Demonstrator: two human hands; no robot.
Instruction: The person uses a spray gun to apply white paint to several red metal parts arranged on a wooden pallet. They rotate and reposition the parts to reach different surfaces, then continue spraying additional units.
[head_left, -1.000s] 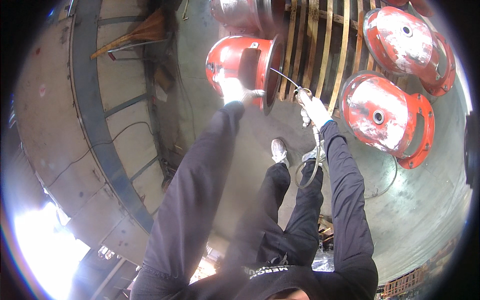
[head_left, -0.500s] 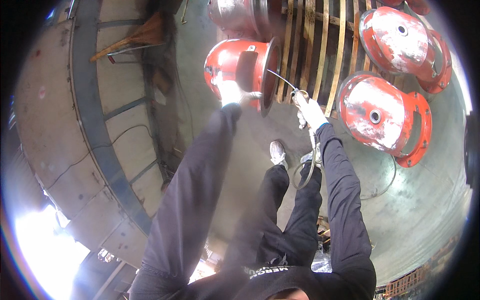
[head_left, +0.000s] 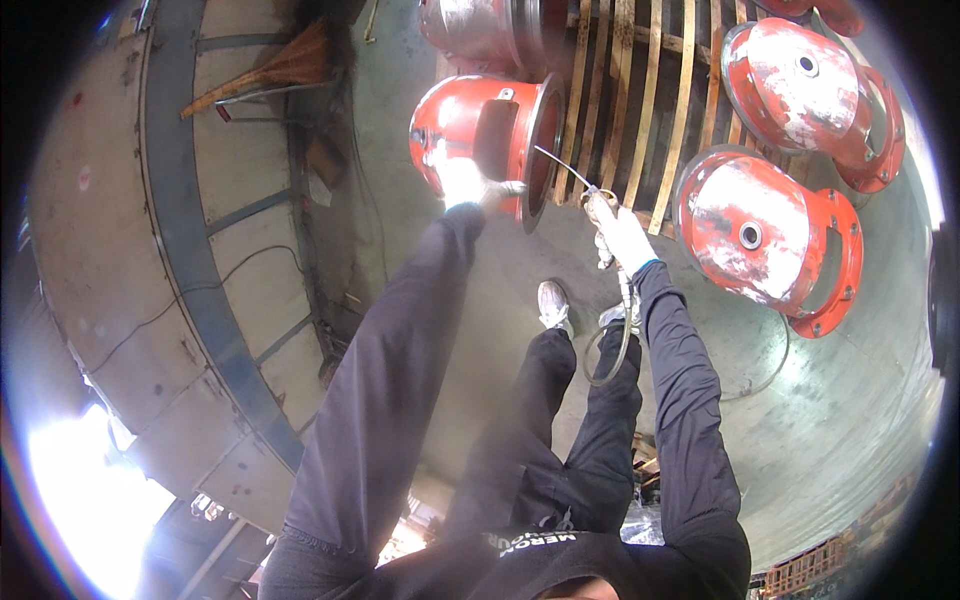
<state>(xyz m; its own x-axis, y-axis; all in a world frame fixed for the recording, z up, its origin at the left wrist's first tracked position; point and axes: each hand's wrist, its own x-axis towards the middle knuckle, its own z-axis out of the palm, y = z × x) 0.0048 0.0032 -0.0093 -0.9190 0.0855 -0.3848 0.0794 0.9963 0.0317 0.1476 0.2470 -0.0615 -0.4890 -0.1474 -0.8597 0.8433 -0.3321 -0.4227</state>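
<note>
A red metal housing [head_left: 455,110], round with a wide flange and a dark side opening, lies on its side ahead of me. My left hand [head_left: 470,184], in a white glove, grips its near side, thumb stretched toward the flange. My right hand [head_left: 624,240], also gloved in white, is closed round an air blow gun [head_left: 600,202]. The gun's long thin nozzle points up and left, its tip in front of the flange's open end. A hose [head_left: 611,375] hangs from the gun in a loop before my right leg.
Two more red housings with bare whitish patches, one nearer [head_left: 745,225] and one farther [head_left: 800,85], lie at right. Another housing [head_left: 485,30] sits beyond mine, beside a wooden slatted pallet [head_left: 640,100]. At left stand a long metal bench [head_left: 110,250] and a broom [head_left: 270,70].
My right hand and the blow gun have drawn slightly back toward me, the nozzle tip lower against the flange. My left hand stays on the housing.
</note>
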